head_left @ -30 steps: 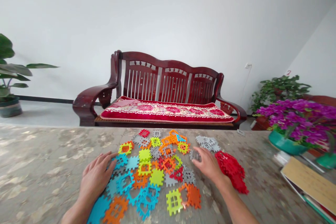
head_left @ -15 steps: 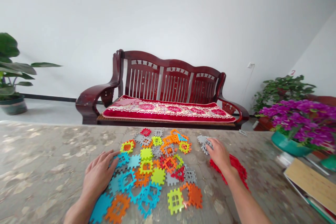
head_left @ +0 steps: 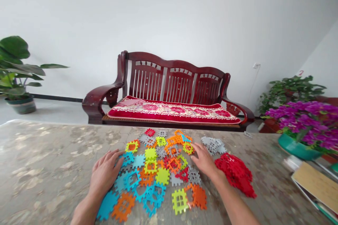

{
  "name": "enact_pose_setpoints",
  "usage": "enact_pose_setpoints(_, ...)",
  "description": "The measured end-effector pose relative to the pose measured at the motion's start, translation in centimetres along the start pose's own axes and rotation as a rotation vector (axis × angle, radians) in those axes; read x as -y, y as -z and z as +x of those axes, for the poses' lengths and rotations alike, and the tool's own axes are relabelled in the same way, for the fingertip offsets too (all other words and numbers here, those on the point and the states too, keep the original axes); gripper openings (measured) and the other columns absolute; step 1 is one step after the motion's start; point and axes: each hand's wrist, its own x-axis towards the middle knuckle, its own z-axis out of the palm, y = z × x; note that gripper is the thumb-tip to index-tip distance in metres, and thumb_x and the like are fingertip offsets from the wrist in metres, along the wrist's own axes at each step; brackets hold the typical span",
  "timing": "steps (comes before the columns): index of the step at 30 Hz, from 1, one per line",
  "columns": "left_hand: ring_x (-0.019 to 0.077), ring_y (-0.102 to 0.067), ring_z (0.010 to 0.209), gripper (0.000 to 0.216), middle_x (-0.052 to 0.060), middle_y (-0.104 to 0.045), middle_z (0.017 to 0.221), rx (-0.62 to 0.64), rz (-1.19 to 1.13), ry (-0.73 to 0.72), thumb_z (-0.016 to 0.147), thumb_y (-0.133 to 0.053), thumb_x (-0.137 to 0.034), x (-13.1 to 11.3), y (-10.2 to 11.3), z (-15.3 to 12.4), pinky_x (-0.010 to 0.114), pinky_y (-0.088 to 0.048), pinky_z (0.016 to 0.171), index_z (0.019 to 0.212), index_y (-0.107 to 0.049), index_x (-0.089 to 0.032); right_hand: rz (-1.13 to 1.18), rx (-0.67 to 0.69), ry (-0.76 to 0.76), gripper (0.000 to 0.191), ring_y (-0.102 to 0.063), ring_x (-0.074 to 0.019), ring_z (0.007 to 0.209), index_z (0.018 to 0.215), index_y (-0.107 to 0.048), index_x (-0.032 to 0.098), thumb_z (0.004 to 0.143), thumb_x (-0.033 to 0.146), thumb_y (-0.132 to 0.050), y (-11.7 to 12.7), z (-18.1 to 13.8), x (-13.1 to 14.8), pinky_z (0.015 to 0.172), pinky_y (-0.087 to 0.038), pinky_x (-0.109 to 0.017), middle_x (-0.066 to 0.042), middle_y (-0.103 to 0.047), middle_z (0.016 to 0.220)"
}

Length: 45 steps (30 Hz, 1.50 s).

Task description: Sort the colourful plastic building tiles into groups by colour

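My left hand (head_left: 106,171) lies at the left edge of a spread of interlocking plastic tiles, fingers stretched out. Its fingertips are beside a blue window tile (head_left: 127,159). At the right edge of the spread, my right hand (head_left: 204,159) is open with fingers apart, next to a lime green tile (head_left: 188,148); nothing shows in its grasp. The mixed tiles include a plain lime tile (head_left: 162,176), an orange window tile (head_left: 123,206) and a grey window tile (head_left: 194,175). Beyond my right hand sits a grey tile pile (head_left: 213,144), and a red tile pile (head_left: 235,173) lies right of my wrist.
The tiles lie on a patterned table (head_left: 52,168). At right stand a teal pot of purple flowers (head_left: 299,146) and a cardboard-covered stack (head_left: 315,182). A lone grey tile (head_left: 247,134) is near the far edge. Behind is a wooden bench (head_left: 171,77).
My right hand has left the grey pile and moved left to the mixed tiles. More grey tiles now lie in that pile. My left hand stays by the blue tiles; the view has shifted slightly.
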Motion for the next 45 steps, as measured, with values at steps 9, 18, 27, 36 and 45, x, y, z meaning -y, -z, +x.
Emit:
enact_pose_setpoints(9,0.0246,-0.045,0.134,0.043,0.002,-0.059,0.140,-0.007,-0.031,0.013,0.093,-0.035,-0.040,-0.2,0.1,0.0,0.043,-0.031,0.111,0.122,-0.066,-0.031,0.121,0.027,-0.034,0.030,-0.064,-0.0205,0.100,0.106,-0.069,0.022,0.078,0.022,-0.058,0.8,-1.4,1.1,0.093,-0.047,-0.034,-0.006,-0.068,0.111)
enact_pose_setpoints(18,0.0235,-0.046,0.133,0.041,0.002,-0.060,0.138,-0.023,-0.048,0.023,0.094,-0.037,-0.037,-0.7,0.6,-0.2,0.042,-0.031,0.111,0.121,-0.067,-0.031,0.211,0.071,0.014,0.024,-0.066,-0.0191,0.093,0.097,-0.071,0.022,0.081,0.021,-0.054,1.2,-1.9,3.7,0.086,-0.049,-0.031,-0.004,-0.072,0.101)
enact_pose_setpoints(27,0.0242,-0.044,0.136,0.041,0.002,-0.060,0.139,-0.023,-0.052,0.030,0.093,-0.037,-0.031,-0.9,0.8,-0.4,0.043,-0.030,0.112,0.120,-0.068,-0.030,0.135,0.144,0.319,0.033,-0.056,-0.0192,0.111,0.109,-0.069,0.025,0.080,0.017,-0.056,-1.1,1.2,10.6,0.100,-0.039,-0.032,-0.002,-0.070,0.114)
enact_pose_setpoints(36,0.0225,-0.045,0.134,0.042,0.002,-0.061,0.137,-0.029,-0.054,0.019,0.091,-0.035,-0.025,-0.8,0.8,-0.4,0.040,-0.030,0.112,0.117,-0.069,-0.029,-0.214,0.226,0.299,0.028,-0.050,-0.0264,0.113,0.108,-0.068,0.024,0.081,0.028,-0.059,-2.0,4.0,14.2,0.096,-0.036,-0.039,-0.007,-0.067,0.112)
enact_pose_setpoints(45,0.0230,-0.045,0.134,0.041,0.001,-0.061,0.138,-0.018,-0.064,0.037,0.092,-0.037,-0.026,-1.1,1.1,-0.5,0.041,-0.030,0.111,0.116,-0.069,-0.031,-0.250,0.226,0.243,0.041,-0.051,-0.0295,0.114,0.116,-0.063,0.021,0.077,0.031,-0.060,-2.5,3.5,14.3,0.096,-0.036,-0.041,-0.011,-0.065,0.116)
